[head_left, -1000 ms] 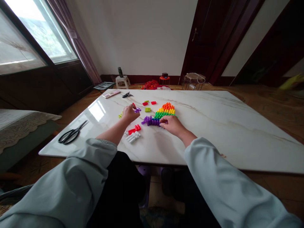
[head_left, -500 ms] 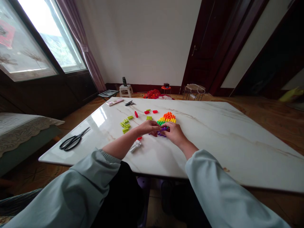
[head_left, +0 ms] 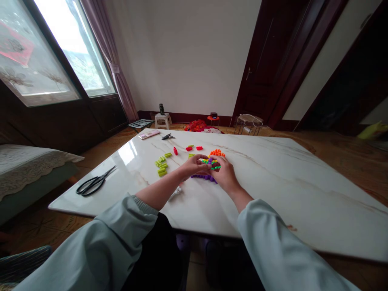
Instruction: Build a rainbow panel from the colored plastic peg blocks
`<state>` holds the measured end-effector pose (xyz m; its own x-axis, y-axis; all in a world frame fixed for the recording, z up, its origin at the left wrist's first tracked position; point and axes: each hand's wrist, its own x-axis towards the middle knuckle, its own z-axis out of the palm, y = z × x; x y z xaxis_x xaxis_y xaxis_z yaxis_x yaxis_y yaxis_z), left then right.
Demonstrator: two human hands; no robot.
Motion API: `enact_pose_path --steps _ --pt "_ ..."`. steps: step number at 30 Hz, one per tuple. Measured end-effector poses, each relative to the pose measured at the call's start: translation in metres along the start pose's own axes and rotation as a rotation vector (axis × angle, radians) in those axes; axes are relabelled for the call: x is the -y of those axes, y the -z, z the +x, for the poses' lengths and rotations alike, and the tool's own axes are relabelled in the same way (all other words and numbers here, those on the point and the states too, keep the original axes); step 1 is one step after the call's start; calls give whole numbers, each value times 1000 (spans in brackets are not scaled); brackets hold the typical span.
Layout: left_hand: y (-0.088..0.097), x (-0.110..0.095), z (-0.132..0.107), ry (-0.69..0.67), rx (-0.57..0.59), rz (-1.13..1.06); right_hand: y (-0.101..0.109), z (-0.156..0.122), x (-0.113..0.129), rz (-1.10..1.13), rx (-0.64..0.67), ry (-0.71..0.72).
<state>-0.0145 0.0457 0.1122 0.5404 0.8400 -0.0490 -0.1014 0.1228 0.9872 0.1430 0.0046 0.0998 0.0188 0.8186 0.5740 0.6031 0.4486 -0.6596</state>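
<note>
My left hand (head_left: 194, 166) and my right hand (head_left: 226, 173) meet above the table, fingers pinched round a small purple bead-like piece (head_left: 210, 161). Just below them lies a row of purple bead-like pieces (head_left: 206, 177). Behind the fingers are green pieces (head_left: 216, 166), partly covered, along with some yellow ones. Farther back, a cluster of orange pieces (head_left: 217, 152) shows. White pieces (head_left: 176, 193) lie by my left forearm, which hides part of them. Lime-green pieces (head_left: 162, 171) and red pieces (head_left: 175, 151) are scattered to the left.
Black-handled scissors (head_left: 95, 182) lie on the left of the white marble-patterned table (head_left: 273, 194). Toward the far left edge are a phone (head_left: 149, 134) and a small dark tool (head_left: 168, 136). Low stools (head_left: 163, 120) stand beyond the table.
Both hands have lifted slightly off the purple pieces, so the purple row shows below them. A purple piece now shows raised between my fingers. The view has tilted up a little.
</note>
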Motion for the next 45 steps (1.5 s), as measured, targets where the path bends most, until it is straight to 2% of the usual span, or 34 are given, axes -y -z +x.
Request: enact_pose_path --steps 3,6,10,12,15,18,20,22,25,28,32,35,39,41,45 --pt "-6 1 1 10 -15 -3 -1 0 0 -82 25 65" --pt "-8 3 2 27 -57 21 -2 0 1 -113 47 28" --pt "4 3 5 27 -77 175 8 3 -1 -115 39 -28" --pt "18 3 7 -4 -189 263 20 6 -8 -142 -40 -45" --pt "44 4 8 -45 -453 353 43 7 -25 -197 -131 -140" --pt "70 9 6 -11 -600 560 62 2 -41 -334 15 -322" --pt "82 14 4 25 -590 740 69 -4 -48 -434 178 -435" --pt "87 19 2 58 -522 897 69 -10 -53 -497 308 -505" --pt "87 22 1 109 -390 1110 62 -16 -54 -532 408 -533" --pt "81 24 2 146 -300 1278 50 -18 -53 -555 419 -499" --pt "73 26 4 196 -277 1337 40 -18 -53 -580 398 -432" --pt "67 27 5 245 -272 1369 40 -17 -51 -601 365 -407" --pt "62 28 7 281 -289 1397 48 -13 -37 -675 308 -459" --pt "60 29 9 282 -302 1408 52 -12 -30 -680 358 -498" --pt "57 33 12 294 -326 1427 52 -13 -28 -599 541 -522"
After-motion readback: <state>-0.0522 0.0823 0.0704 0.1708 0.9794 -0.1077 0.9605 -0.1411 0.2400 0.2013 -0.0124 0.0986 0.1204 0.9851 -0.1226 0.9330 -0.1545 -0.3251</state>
